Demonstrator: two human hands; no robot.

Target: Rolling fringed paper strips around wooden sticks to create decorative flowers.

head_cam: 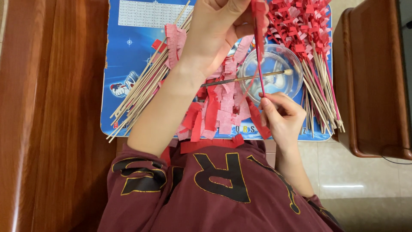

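Stick (259, 56) wrapped in red fringed paper is what I've got going here, only the head camera to go by. My left hand (219, 30) is clenched round its top end up near the far edge of the counter (128, 64), and my right hand (281, 114) is pinching the bottom end between thumb and fingers. Looks to me like I'm mid-wrap, so the next bit wants a steady twist without tearing the fringe. The glass bowl (271, 75) with the brush (246, 78) lying across it sits right under the stick. Finished ones (309, 38) crowd the right, bare sticks (141, 92) the left, and paper strips (219, 107) fill the middle, so not much elbow room.
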